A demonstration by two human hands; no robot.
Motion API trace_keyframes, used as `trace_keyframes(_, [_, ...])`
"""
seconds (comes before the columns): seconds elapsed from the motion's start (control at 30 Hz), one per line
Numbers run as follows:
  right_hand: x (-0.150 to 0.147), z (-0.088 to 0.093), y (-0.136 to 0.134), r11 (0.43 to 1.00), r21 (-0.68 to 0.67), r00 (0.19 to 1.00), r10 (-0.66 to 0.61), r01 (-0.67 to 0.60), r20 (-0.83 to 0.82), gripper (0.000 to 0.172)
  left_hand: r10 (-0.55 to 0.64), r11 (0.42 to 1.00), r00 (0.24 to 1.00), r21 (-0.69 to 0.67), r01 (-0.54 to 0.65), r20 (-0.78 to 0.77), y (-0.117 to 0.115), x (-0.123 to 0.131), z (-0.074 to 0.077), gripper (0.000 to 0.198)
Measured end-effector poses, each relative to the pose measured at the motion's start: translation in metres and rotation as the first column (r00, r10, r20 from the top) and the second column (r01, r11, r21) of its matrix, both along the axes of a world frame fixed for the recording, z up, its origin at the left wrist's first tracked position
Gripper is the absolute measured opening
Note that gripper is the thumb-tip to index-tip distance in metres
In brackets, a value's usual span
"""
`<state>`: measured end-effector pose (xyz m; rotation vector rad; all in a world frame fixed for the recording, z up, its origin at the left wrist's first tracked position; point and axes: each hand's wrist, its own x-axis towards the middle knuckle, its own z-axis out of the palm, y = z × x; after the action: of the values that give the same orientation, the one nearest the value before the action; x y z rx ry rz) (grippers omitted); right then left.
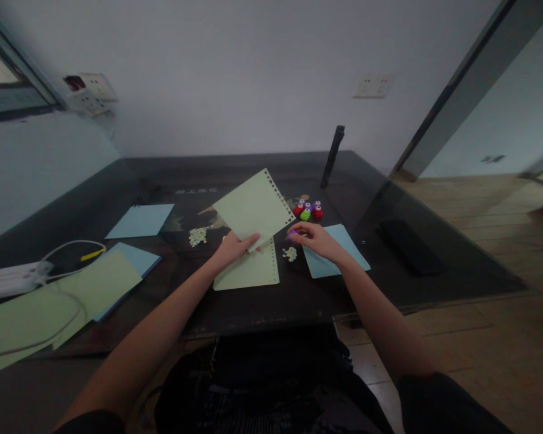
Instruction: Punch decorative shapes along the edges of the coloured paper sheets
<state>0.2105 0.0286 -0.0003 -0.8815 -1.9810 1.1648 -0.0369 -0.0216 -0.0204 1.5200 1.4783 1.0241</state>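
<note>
My left hand [234, 248] is closed on the lower edge of a pale green paper sheet [252, 208], thumb on top. The sheet is tilted above the table, with a row of punched holes along its right edge. In the fingers of my right hand [320, 241] is a small purple craft punch [292, 234], partly hidden, just off the sheet's lower right corner. Beneath lies another green sheet [248, 274] with holes down its right side. Small paper cut-outs form one pile [290, 254] below my right hand and another pile [198, 236] left of my left hand.
Several red, purple and green craft punches [306, 211] stand behind my right hand. Blue sheets [344, 244] lie under my right wrist. More blue paper [142, 220], green sheets [95, 286] and a white power strip [9, 280] with cables are left. A black case [409, 246] lies right.
</note>
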Motion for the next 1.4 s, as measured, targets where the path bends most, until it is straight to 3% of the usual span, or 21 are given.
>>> trace_keyframes(0.17, [0.002,-0.003,0.003,0.99,-0.132,0.994,-0.063,0.05,-0.095,0.034,-0.023,1.0,1.0,0.021,0.022,0.022,0.002,-0.001,-0.003,0.031])
trace_keyframes(0.33, [0.004,-0.001,0.004,0.965,-0.246,0.962,-0.15,0.092,-0.227,0.033,-0.052,0.998,0.998,0.036,0.053,-0.018,0.004,-0.004,-0.007,0.038])
trace_keyframes(0.5, [0.015,0.008,0.019,0.966,-0.157,0.928,-0.241,0.203,-0.283,0.04,-0.046,0.997,0.999,0.06,0.046,-0.002,0.006,-0.006,-0.01,0.038])
trace_keyframes(0.63, [0.029,0.012,0.048,0.947,-0.079,0.933,-0.32,0.311,-0.165,0.039,-0.04,0.998,0.999,0.053,0.04,0.0,0.005,-0.005,-0.009,0.037])
trace_keyframes(0.73, [0.036,0.006,0.07,0.927,0.117,0.932,-0.361,0.356,0.025,0.025,-0.048,0.999,0.999,0.024,0.048,0.0,0.004,-0.004,-0.007,0.039])
trace_keyframes(0.83, [0.037,-0.006,0.086,0.912,0.317,0.888,-0.356,0.261,0.291,0.017,-0.061,0.998,0.998,0.016,0.061,-0.009,0.004,-0.004,-0.006,0.04])
trace_keyframes(0.93, [0.034,-0.018,0.094,0.916,0.372,0.843,-0.315,0.151,0.436,0.017,-0.059,0.998,0.998,0.02,0.059,-0.016,0.005,-0.004,-0.007,0.039])
trace_keyframes(1.23, [0.029,-0.027,0.107,0.933,0.346,0.817,-0.274,0.097,0.507,0.02,-0.043,0.999,0.999,-0.006,0.043,0.008,0.007,-0.004,-0.011,0.034])
trace_keyframes(1.4, [0.029,-0.029,0.104,0.901,0.417,0.806,-0.333,0.119,0.49,0.023,-0.055,0.998,0.998,-0.003,0.055,0.004,0.006,-0.004,-0.012,0.033])
